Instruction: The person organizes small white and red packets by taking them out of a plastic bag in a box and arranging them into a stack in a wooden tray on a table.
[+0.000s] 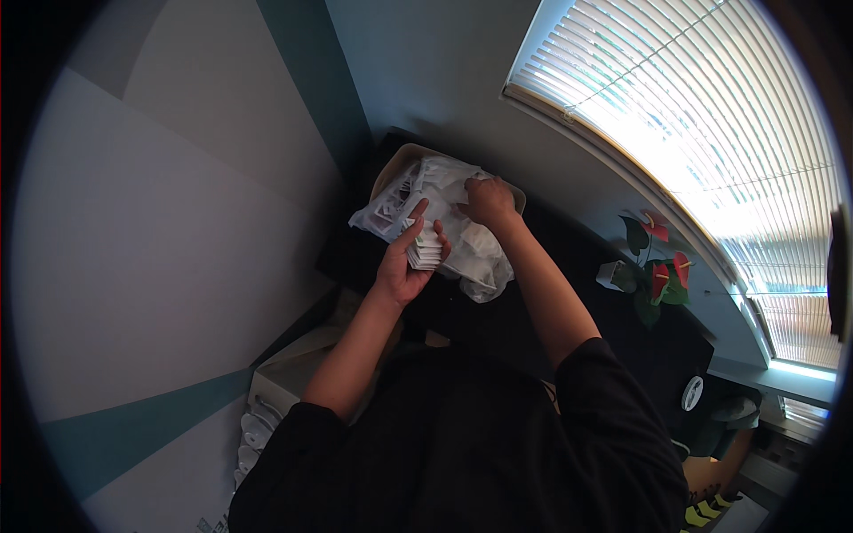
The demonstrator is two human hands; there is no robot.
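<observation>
Head view: your left hand (404,271) holds a stack of white packets (425,252), lying between thumb and curled fingers. Your right hand (490,203) is at the plastic bag (484,286) in the beige bin (396,162); whether its fingers grip anything cannot be told.

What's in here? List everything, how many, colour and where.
Packets: several, white, stacked in left hand
Bin: one, beige, on table
Plastic bag: at least one, clear, in bin and over its edge
Table: one, black, along window wall
Potted plant: one, red and green, right side of table
Round object: one, white, right end of table
Window blinds: at least one, white, upper right
Walls: two, grey and teal, left and top
Round things: several, pale, lower left
Yellow pieces: several, yellow, lower right
Shirt: one, black, bottom centre
Left hand: one, bare, holding packets
Right hand: one, bare, over bin
</observation>
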